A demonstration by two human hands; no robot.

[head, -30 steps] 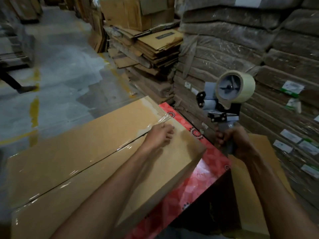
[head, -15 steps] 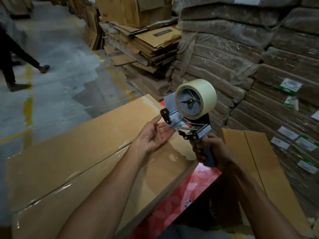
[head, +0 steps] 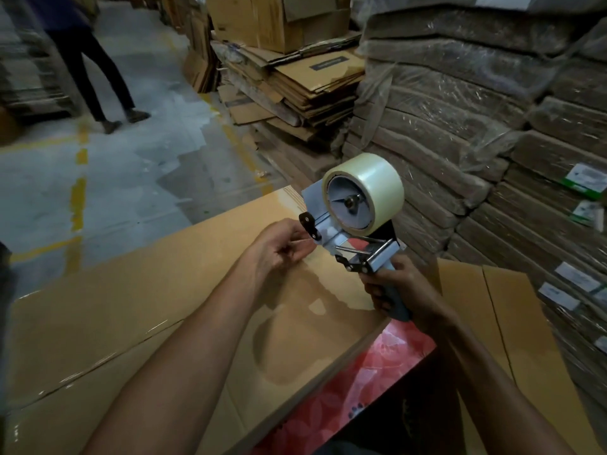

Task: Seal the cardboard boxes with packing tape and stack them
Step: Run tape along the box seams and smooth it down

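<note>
Tape dispenser (head: 353, 221) sits upright over the cardboard box (head: 138, 290) — right hand (head: 399, 290) wrapped round its handle, left hand (head: 282, 247) just left of its nose, fingers pinching what looks like the tape end.

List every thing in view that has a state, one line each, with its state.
tape dispenser: upright, held above the box by its handle
tape roll: loaded on the dispenser, thick
right hand: closed around the dispenser handle
left hand: pinching at the dispenser's front end
large cardboard box: lying flat, flaps closed, glossy tape along its seam
box at right: lying flat, lower down
flattened cartons: stacked
</note>
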